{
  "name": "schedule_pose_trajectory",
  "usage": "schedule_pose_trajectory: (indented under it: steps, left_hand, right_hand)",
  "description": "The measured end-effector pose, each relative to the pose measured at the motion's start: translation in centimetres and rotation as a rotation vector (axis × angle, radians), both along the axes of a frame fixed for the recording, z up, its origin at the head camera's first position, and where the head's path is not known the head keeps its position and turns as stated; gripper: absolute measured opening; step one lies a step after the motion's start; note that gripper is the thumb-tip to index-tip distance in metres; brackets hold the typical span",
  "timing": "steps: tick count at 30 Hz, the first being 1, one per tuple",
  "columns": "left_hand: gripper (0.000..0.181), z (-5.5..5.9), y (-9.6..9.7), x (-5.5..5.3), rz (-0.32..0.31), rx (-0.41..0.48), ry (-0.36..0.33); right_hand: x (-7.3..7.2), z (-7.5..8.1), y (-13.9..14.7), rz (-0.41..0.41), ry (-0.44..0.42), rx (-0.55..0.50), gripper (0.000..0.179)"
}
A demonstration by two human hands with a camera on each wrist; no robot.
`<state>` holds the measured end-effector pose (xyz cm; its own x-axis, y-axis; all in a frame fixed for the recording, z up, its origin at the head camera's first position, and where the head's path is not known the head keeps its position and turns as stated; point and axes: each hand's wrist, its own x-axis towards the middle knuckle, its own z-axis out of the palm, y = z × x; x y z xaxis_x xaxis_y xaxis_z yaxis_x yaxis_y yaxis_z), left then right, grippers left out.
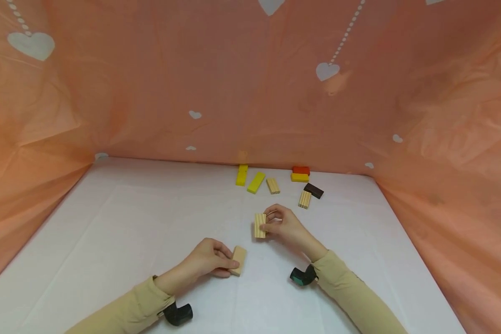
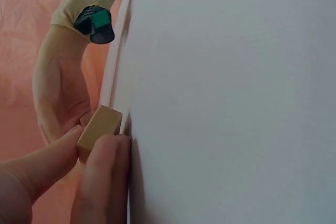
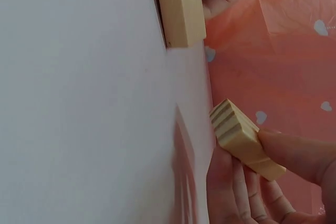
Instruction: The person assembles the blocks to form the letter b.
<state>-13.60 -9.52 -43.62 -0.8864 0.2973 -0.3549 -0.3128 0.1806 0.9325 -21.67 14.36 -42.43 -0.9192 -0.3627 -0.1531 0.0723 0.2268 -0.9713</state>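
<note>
Between thumb and fingers, my left hand pinches a plain pale wooden block low at the table's middle. The same block shows end-on in the left wrist view. Farther forward and to the right, my right hand holds a striped-grain wooden block by its right side. In the right wrist view this striped block is tilted and held off the table, with a shadow beside it. The two blocks are apart. Fingers hide part of each block.
Toward the back lie two yellow-green blocks, a wooden block, a red block against a yellow block, and a dark block touching a striped block. An orange curtain surrounds the white table.
</note>
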Motion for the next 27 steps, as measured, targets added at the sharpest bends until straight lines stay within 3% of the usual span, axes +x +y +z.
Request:
schedule_pose_trajectory:
  steps: [7,12,19,27]
  left_hand:
    - [0.024,0.2,0.2,0.0,0.017,-0.06,0.014]
    - [0.023,0.3,0.2,0.0,-0.018,-0.107,0.056]
    - [0.022,0.1,0.1,-0.4,-0.054,-0.121,0.04]
    - [0.023,-0.2,0.2,-0.6,-0.066,-0.141,0.047]
  right_hand:
    - [0.1,-0.2,-1.0,0.011,-0.008,-0.013,0.037]
    - [0.2,-0.7,-1.5,0.027,-0.021,-0.035,0.035]
    - [0.1,-1.4,-2.1,0.053,-0.031,-0.076,0.032]
    - [0.1,-1.9,-2.5,0.046,-0.039,-0.038,0.033]
